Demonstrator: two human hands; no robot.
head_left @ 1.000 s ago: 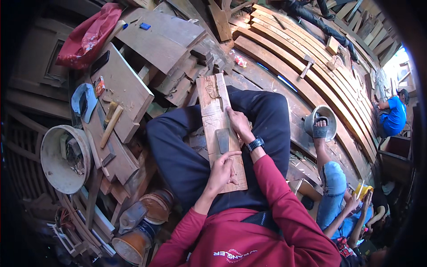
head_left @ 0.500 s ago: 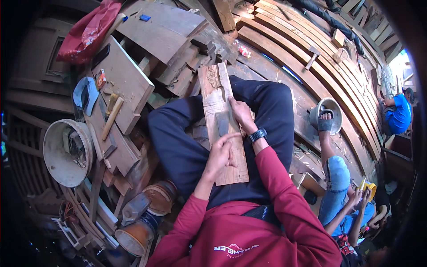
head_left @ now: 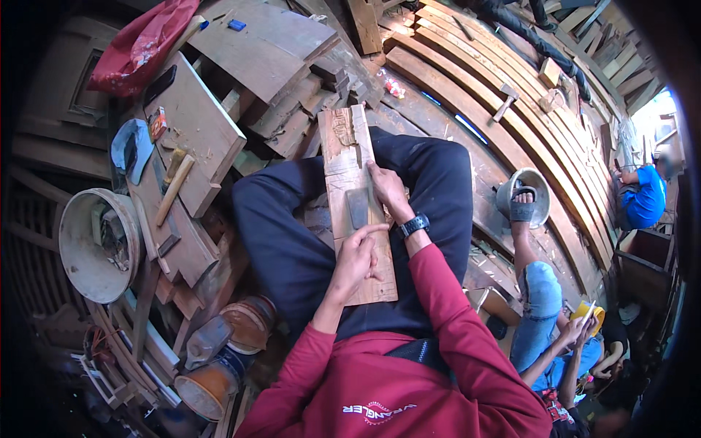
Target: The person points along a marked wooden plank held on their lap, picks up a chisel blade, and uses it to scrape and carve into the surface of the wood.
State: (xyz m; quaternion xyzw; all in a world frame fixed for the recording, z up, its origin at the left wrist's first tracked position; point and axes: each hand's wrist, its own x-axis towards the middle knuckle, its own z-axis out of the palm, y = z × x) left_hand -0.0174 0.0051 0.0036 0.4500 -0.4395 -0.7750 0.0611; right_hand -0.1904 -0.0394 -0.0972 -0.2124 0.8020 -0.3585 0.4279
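Note:
A long wooden board (head_left: 380, 281) lies over my lap, its far end carved or roughly cut. On its middle rests a flat, dark grey tapered piece (head_left: 357, 208); I cannot tell whether it is a blade or a stone. My left hand (head_left: 354, 264) is on the board just below that piece, the index finger stretched to the right and the other fingers loosely bent. Along the board's right edge lies my right hand (head_left: 390, 193), a watch on its wrist. Its fingers are closed on that edge, close beside the grey piece.
To the left, a mallet (head_left: 175, 191) lies on stacked planks beside a pale bucket (head_left: 98, 241). A hammer (head_left: 505, 102) rests on long beams at the right. Near a bowl-shaped container (head_left: 537, 201), a person in jeans (head_left: 539, 299) sits; another in blue (head_left: 644, 197) is farther off.
The whole scene has shifted slightly left in the view. My left index finger is a little lower relative to the grey piece; the right hand keeps its place on the board.

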